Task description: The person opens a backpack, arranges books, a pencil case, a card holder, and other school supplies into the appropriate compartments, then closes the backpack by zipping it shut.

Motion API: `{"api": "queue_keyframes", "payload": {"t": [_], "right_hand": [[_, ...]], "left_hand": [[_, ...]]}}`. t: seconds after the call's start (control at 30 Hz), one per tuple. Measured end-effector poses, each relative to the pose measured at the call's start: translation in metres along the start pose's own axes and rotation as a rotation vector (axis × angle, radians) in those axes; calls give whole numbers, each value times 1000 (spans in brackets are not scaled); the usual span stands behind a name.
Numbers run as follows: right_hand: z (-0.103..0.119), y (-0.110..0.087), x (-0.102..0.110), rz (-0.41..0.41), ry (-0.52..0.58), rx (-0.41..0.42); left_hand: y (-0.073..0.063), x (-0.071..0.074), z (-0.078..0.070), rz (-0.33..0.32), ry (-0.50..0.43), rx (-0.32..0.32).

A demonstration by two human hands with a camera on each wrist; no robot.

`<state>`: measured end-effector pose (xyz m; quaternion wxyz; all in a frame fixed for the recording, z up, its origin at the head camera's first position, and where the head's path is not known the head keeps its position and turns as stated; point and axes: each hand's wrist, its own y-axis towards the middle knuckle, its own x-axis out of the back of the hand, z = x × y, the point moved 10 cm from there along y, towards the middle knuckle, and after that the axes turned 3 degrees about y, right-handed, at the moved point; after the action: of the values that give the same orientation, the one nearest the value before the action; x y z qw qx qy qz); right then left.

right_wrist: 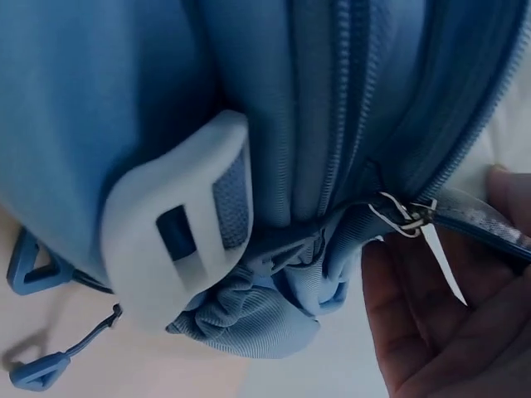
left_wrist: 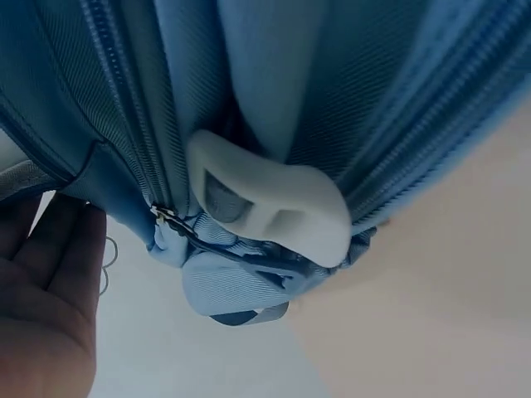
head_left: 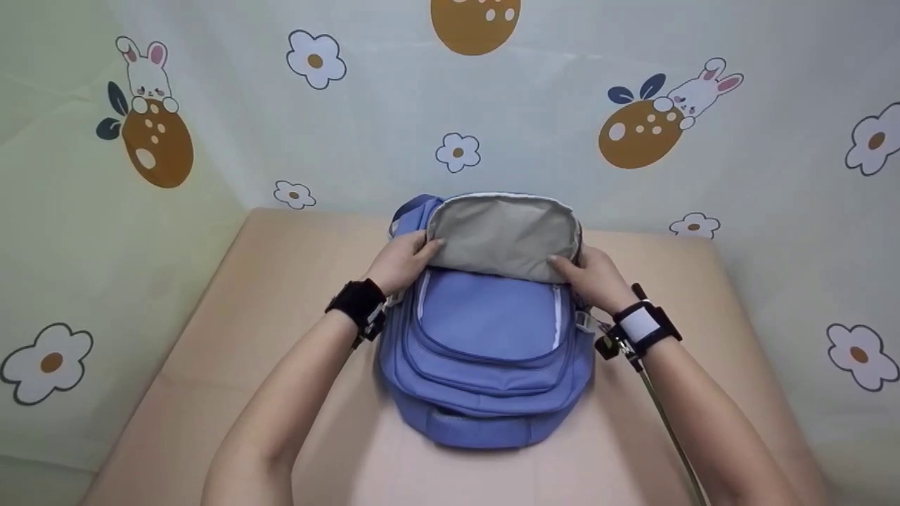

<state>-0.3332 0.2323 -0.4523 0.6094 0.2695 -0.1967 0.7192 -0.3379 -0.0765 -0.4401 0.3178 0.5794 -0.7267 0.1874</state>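
A blue backpack (head_left: 485, 386) lies on the table with its front pocket unzipped and the flap (head_left: 499, 235) folded back, grey lining outward. My left hand (head_left: 402, 261) holds the flap's left edge, thumb on the lining and fingers behind. At the opposite edge my right hand (head_left: 599, 278) grips it the same way. In the left wrist view a white plastic buckle (left_wrist: 274, 199) sits on the bag's side, beside the left hand (left_wrist: 46, 307). The right wrist view has another white buckle (right_wrist: 178, 232) and a zipper pull (right_wrist: 406, 215) near the right hand (right_wrist: 456, 323).
The table (head_left: 281, 302) has a peach cover. Behind it hangs a pale curtain (head_left: 380, 126) printed with rabbits and flowers. Black straps (head_left: 358, 306) circle both wrists, and a cable (head_left: 671, 429) runs along the right forearm. Two blue zipper pulls (right_wrist: 40, 371) dangle at the bag's side.
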Motion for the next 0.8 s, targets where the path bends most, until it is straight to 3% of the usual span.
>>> {"api": "queue_keyframes", "payload": {"t": [0.27,0.57,0.67,0.8], "right_hand": [[-7,0,0,84,144,-46],[-9,-15,17,152,157,30],[-19,-24,32,132,86,39],[-40,-34,58,29,-95,16]], "left_hand": [[3,2,-2,-36,19,64],[3,3,-1,-27,5,98],[3,3,0,-27,3,98],[4,4,1,-33,2,95]]}}
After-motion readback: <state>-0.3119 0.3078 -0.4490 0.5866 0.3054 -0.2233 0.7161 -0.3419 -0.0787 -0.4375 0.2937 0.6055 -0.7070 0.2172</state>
